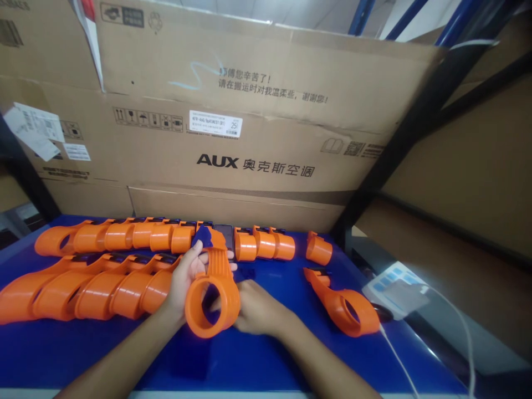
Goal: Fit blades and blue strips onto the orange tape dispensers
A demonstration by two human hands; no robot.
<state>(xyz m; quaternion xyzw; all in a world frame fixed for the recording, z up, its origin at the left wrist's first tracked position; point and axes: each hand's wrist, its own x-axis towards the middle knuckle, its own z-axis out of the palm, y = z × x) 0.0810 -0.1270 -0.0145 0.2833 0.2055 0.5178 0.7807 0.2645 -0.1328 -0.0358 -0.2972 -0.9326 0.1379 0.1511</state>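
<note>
An orange plastic piece (219, 269), with a broad ring at its near end and a ribbed handle, is held by my left hand (183, 280). The thumb lies by the handle's far end, and fingertips show on the handle's other side. A dark blue patch (202, 237) shows at that far end, by my thumb. My right hand (257, 307) is closed, just behind the right side of the ring. One of its fingers shows through the ring opening. What those fingers hold, if anything, is hidden.
Similar orange pieces stand in a back row (118, 235) and a front row (97, 293) on the blue table (257, 366). A phone-like dark object (224, 235) lies behind. At right are another orange piece (353, 316) and a white box (394, 291) with a cable. Cardboard (249, 133) walls the back.
</note>
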